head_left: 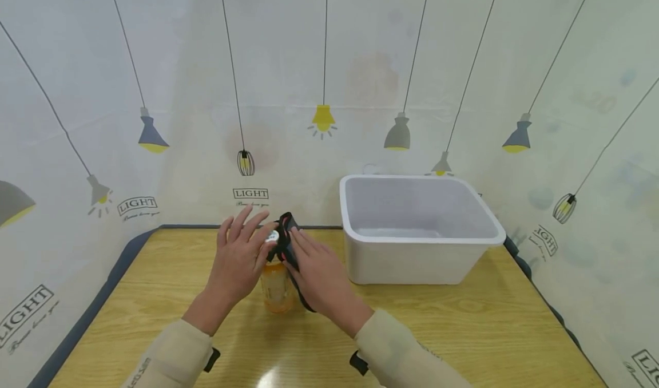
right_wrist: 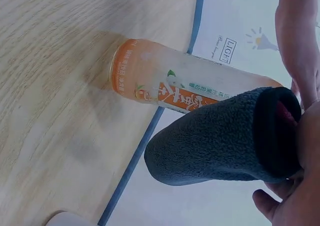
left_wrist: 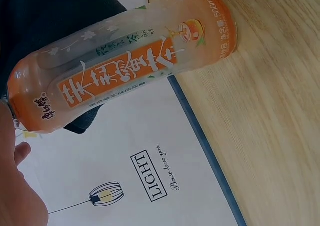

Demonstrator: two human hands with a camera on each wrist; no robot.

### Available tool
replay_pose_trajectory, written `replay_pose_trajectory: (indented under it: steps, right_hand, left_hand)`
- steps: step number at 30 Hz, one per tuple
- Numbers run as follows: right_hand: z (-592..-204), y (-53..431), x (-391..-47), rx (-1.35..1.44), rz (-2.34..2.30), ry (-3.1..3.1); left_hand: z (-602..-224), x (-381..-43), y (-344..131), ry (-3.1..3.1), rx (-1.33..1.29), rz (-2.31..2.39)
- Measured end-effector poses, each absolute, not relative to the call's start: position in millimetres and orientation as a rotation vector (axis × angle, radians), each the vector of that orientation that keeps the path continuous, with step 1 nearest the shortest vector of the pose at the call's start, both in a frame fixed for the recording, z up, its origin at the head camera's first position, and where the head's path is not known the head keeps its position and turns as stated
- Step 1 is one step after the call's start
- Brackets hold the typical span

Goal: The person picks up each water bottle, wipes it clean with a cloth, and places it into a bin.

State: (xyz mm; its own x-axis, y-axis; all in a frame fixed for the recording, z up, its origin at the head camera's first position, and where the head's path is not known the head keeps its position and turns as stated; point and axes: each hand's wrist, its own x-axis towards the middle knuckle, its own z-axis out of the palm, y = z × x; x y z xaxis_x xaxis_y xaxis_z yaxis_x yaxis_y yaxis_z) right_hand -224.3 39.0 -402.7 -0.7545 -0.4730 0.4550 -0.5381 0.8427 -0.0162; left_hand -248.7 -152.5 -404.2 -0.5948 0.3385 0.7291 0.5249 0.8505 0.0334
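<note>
An orange-labelled plastic drink bottle stands upright on the table, its label half see-through. At its top, my left hand pinches the white cap between thumb and forefinger, the other fingers raised. Right beside the bottle, my right hand holds a dark plush pouch-like thing. This has a rounded closed end pointing down and a black-trimmed mouth with reddish lining. Part of my right hand's grip is hidden behind it. In the head view the plush thing overlaps the bottle's right side.
A white plastic bin stands on the right of the wooden table, near the back edge. Behind and at the sides hangs a pale sheet printed with lamps. Both wrists wear black straps.
</note>
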Motion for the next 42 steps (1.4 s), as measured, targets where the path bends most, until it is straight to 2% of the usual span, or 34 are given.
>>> replay_pose_trajectory:
  steps: [11,23,31,42]
  right_hand:
    - [-394.6,32.6,-216.2,0.695,-0.151,-2.586]
    - [-403.9,37.2,-218.9,0.699,-0.107,-2.612]
    - [-424.7,39.3,-219.5,0.648,-0.158,-2.667]
    - [-473.2,35.9,-214.3,0.684,-0.387,-2.764]
  left_hand:
    - [-407.1,-247.9,-152.9,-2.243,-0.616,-0.322]
    - [-406.6,-250.4,-153.1,-2.249,-0.628,-0.323]
    - [-405.0,-250.8,-152.7,-2.249,-0.629,-0.341]
    - [-404.6,-250.1,-152.1,-2.256,-0.634,-0.370]
